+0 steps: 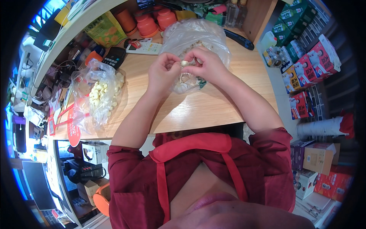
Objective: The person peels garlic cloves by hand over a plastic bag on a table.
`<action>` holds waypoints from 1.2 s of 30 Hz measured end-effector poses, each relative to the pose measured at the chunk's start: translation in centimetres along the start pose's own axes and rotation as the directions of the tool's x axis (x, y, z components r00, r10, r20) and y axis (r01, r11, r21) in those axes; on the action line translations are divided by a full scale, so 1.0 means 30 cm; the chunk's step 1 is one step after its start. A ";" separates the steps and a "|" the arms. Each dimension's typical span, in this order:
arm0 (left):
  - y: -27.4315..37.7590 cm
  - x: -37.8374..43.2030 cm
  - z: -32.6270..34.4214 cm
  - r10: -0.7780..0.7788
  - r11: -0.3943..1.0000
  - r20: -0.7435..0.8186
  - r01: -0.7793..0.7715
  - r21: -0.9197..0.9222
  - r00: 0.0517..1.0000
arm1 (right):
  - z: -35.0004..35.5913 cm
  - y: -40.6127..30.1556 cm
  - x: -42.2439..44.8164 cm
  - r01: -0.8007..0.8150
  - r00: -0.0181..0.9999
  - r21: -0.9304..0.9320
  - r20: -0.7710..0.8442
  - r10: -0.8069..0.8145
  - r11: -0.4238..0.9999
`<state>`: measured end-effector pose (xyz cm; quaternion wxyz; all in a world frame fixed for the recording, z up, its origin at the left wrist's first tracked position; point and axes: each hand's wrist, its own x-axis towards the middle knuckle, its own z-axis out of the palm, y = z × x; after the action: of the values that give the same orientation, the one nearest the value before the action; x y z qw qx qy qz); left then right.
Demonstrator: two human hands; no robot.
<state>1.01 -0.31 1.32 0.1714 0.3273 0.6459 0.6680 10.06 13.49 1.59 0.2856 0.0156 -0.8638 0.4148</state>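
Above a clear plastic bag (197,33), both my hands meet at a pale garlic clove (184,63). My right hand (204,64) pinches the clove between thumb and forefinger. My left hand (165,71) has its fingers curled in, with its fingertips touching the clove's left side; what else lies between them is hidden. Below my hands, unpeeled garlic and loose skins (184,83) lie in the bag on the wooden desk (197,110). To the left, a second clear bag (83,77) lies with many peeled garlic cloves (98,93) in and beside it.
Behind the left bag are a black calculator (113,57) and a white remote control (145,48). Orange-red jars (146,25) stand at the back, near a yellow-green packet (105,30). A black elongated object (239,39) lies at the back right. A red fan-shaped card (73,128) overhangs the desk's front left edge.
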 end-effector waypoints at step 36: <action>0.021 -0.007 -0.001 -0.027 0.982 0.146 0.054 -0.182 0.989 | 0.006 0.023 0.000 -0.083 0.996 0.118 0.025 0.080 0.990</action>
<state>1.27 -0.55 1.88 0.2608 0.3437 0.5734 0.6965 9.77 13.82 1.00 0.2583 0.0015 -0.8404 0.4765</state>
